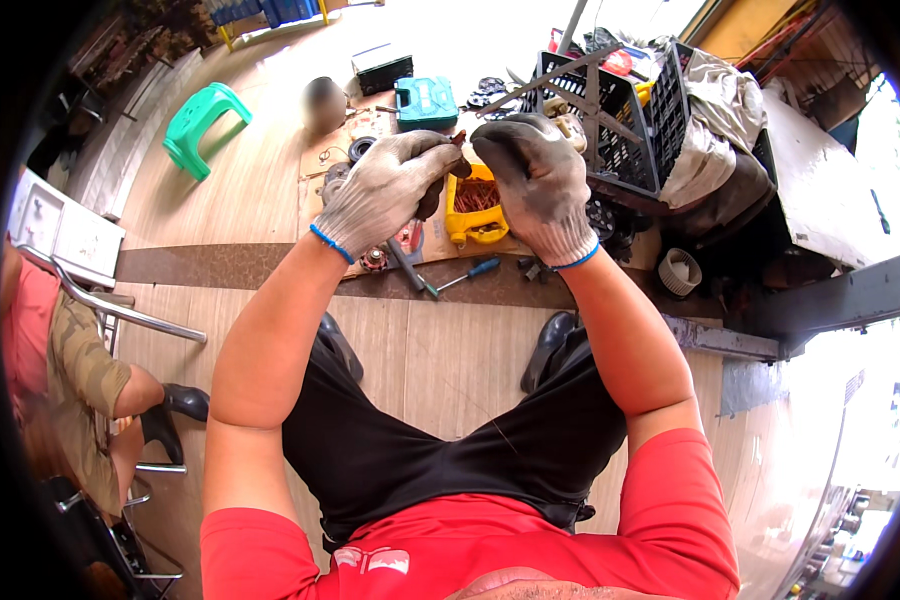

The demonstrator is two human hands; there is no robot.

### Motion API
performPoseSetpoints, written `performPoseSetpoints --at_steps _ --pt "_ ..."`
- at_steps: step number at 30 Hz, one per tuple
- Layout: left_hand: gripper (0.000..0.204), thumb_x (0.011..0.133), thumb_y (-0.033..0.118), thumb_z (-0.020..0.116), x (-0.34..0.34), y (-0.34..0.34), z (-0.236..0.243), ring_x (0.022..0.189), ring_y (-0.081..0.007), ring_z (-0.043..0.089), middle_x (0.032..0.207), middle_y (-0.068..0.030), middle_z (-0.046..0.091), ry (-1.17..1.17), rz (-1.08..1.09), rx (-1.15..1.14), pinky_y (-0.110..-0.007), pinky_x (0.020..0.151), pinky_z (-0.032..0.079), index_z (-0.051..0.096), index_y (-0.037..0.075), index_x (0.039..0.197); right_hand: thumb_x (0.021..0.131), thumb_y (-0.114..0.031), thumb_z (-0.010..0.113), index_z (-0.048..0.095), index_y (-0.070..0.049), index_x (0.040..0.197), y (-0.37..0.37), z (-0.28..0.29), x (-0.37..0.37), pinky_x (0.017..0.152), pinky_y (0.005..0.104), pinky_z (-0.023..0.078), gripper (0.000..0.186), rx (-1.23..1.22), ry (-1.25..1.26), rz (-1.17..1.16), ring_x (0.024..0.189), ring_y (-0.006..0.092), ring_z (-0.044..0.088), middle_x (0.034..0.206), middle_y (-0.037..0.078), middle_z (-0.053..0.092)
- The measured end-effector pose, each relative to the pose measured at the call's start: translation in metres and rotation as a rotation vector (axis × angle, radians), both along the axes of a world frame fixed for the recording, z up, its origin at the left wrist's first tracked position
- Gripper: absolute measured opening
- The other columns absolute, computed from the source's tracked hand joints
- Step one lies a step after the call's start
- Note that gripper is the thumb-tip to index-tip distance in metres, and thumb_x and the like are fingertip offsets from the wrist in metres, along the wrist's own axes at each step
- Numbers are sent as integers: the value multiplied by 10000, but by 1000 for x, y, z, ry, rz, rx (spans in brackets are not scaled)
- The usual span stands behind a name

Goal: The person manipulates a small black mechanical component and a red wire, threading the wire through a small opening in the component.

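Note:
Both my hands wear grey-white knit work gloves with blue cuffs, stained dark, and are raised close together. My left hand (388, 183) is closed, its thumb and fingers pinching a small reddish-brown, copper-coloured piece (459, 138). My right hand (542, 185) is curled into a fist just beside it; what it grips, if anything, is hidden by the glove. Beneath and between them a yellow plastic container (467, 229) holds a heap of copper-coloured wire pieces (477, 195). On the floor nearer me lie a hammer (406, 265) and a blue-handled screwdriver (470, 274).
Ahead stand a teal tool case (426, 103) and a black box (383, 70). Black plastic crates (610, 125) are piled at the right, near a white basket-like part (679, 271). A green stool (205, 128) stands far left. Another person (85, 350) sits at the left edge.

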State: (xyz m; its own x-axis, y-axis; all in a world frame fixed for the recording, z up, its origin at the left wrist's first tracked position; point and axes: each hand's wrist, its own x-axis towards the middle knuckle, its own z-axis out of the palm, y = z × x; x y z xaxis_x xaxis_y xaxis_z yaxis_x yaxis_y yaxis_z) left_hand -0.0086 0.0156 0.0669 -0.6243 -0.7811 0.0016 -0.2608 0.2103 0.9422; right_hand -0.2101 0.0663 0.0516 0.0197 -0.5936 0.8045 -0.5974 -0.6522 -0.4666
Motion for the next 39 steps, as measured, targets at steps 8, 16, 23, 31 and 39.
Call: performPoseSetpoints --at_steps 8,16,23,31,39 --pt "267 1013 227 560 -10 5 0 818 -387 679 851 -228 680 -397 -61 -532 -440 736 531 723 44 1117 911 -139 736 751 -38 971 -1 3 -11 714 427 550 118 146 240 -6 807 346 700 922 152 722" --pt "241 1006 209 631 3 -3 -11 710 -247 634 793 -149 681 -142 -185 -491 -376 700 520 720 18 1122 1009 -206 690 741 36 1076 -4 -12 -10 696 239 522 256 823 -501 290 784 56 614 940 47 734" --pt "297 1048 216 600 2 3 -5 720 -126 612 863 -79 707 48 -38 -157 -302 679 511 713 -29 1170 1015 -215 682 722 33 1080 -1 -11 2 746 257 526 259 770 -763 344 813 94 650 938 55 733" --pt "397 1026 313 574 -14 6 -2 813 -212 674 950 -151 739 -81 147 -87 -357 778 533 717 -25 1177 893 -51 745 748 2 974 -5 -8 -3 766 375 548 97 118 75 -121 831 328 690 923 171 718" --pt "426 1020 337 586 -7 0 -2 832 -285 683 909 -188 714 -280 10 -274 -388 779 531 702 -50 1157 905 -204 763 756 -44 937 -3 0 -15 736 440 543 163 230 233 -30 815 343 687 892 138 711"
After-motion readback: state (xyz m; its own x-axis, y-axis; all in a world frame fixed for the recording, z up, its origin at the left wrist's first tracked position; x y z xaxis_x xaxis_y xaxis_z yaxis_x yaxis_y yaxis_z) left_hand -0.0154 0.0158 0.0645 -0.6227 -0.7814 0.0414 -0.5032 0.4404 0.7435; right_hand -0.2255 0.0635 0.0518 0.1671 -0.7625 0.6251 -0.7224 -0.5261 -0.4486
